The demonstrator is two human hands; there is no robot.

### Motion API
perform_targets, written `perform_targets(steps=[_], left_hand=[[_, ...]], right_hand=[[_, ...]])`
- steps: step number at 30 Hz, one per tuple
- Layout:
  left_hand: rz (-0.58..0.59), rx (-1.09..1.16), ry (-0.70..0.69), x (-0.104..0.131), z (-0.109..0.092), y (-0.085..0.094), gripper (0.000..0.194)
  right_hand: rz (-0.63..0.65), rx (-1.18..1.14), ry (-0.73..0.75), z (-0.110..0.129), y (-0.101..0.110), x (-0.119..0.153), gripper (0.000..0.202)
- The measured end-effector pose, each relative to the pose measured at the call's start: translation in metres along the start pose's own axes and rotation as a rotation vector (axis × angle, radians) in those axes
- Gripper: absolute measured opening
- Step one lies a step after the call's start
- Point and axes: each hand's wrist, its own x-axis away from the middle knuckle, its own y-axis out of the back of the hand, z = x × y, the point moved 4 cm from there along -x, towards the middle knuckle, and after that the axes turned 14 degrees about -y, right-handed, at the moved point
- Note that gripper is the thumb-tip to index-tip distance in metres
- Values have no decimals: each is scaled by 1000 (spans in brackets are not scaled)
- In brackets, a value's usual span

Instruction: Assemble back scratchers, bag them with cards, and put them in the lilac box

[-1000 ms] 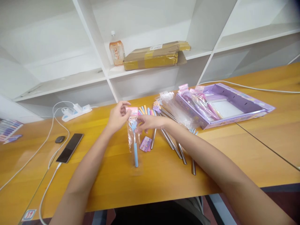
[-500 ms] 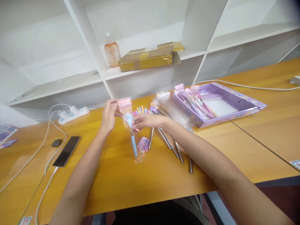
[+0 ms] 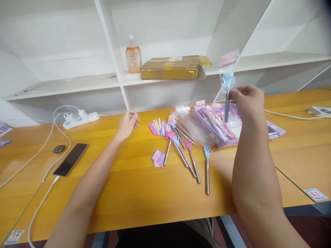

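Note:
Held upright in my right hand (image 3: 247,100) is a bagged blue hand-shaped scratcher (image 3: 227,82) with a pink header, above the purple box (image 3: 219,139). That box holds several bagged scratchers. My left hand (image 3: 128,124) hovers over the table with its fingers loosely curled and nothing visible in them. Between my hands lie several metal-handled scratchers with pink and blue heads, such as a blue one (image 3: 207,168). Coloured grip tubes (image 3: 155,126), pink cards (image 3: 158,158) and clear plastic bags (image 3: 190,120) lie beside them.
A phone (image 3: 71,160), a black earphone case (image 3: 59,148) and a white power strip (image 3: 81,119) with cables are at the left. On the shelf behind stand a bottle (image 3: 133,57) and a taped cardboard box (image 3: 170,68). A white cable (image 3: 289,114) crosses the right side.
My right hand has carried the bagged blue scratcher rightward and up, over the purple box. My left hand has let go of the bag's header. The view has shifted slightly.

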Motion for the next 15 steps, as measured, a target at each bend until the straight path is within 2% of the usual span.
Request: perform_targets(steps=[2, 5, 9, 12, 15], left_hand=[[100, -119, -76, 1, -7, -1, 27], [254, -285, -200, 4, -19, -2, 39], [361, -224, -211, 9, -40, -5, 37], [466, -119, -226, 18, -74, -11, 29], [636, 115, -339, 44, -126, -15, 30]], right_hand=[[-17, 288, -97, -25, -1, -14, 28], [64, 531, -197, -56, -6, -26, 5], [98, 723, -210, -78, -5, -35, 14], [105, 804, -176, -87, -6, -38, 25], [112, 849, -93, -95, -12, -39, 32]])
